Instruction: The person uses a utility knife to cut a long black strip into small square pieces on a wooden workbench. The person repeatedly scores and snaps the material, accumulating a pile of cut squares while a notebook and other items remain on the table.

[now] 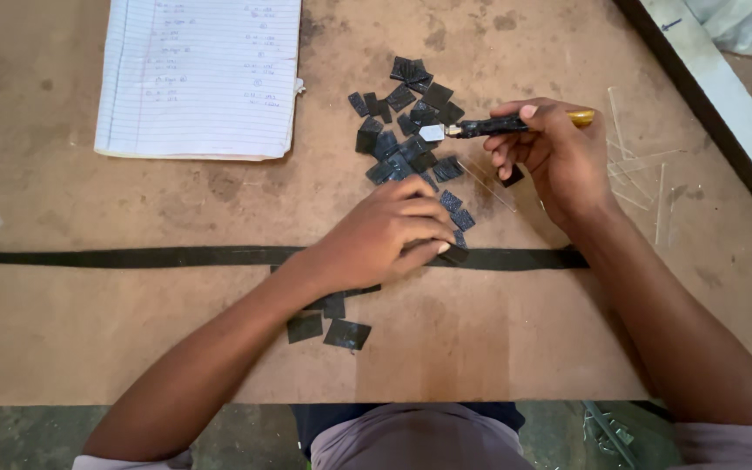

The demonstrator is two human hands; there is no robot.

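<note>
Head view: both forearms reach in from the near edge over a brown board table (89, 331).
Left hand (385, 235): palm down, fingers curled together, pressing on a small dark tile (454, 254) that lies on the black strip (132, 258); nothing is lifted.
Right hand (554, 148): raised a little, thumb and fingers clamped on a cutter tool (498, 126) with a black shaft and yellow end, its metal tip pointing left over the tile pile (406, 130).
Tile pile: dark square pieces scattered far of the left hand, just left of the tool tip; a few more tiles (328, 329) lie near, under the left wrist.
Clear slivers (646, 174): thin transparent offcuts lie right of the right hand.
Notebook (198, 78): lined pad at far left, well apart from both hands.
Edges: a dark-edged frame (715, 104) runs diagonally at far right; the table's near edge sits just before the person's lap.
Open room: bare board spreads left of the pile and near the strip.
</note>
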